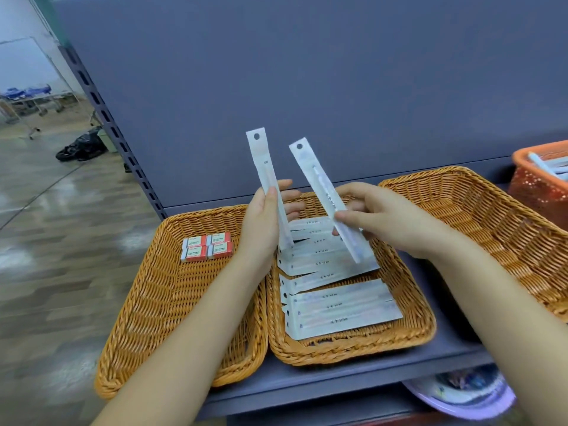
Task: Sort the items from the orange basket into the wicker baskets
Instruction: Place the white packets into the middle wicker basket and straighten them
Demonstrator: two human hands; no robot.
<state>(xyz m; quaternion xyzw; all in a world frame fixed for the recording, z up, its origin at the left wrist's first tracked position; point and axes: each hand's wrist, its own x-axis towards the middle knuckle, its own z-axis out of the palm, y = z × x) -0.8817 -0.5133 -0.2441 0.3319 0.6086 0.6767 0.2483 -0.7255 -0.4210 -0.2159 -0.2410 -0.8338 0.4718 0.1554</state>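
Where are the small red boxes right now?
In the head view, the four red boxes lie at the back of the left wicker basket, just left of the left hand.

A grey-blue metal shelf with a tall back panel of the same colour carries four baskets set in a row. At the left stands a wicker basket, touching the middle wicker basket along their long sides, and a third wicker basket lies to the right and a little further back, apart from the middle one with a strip of bare shelf between them. At the far right edge, partly cut off by the view, an orange basket rests just beside that third basket.
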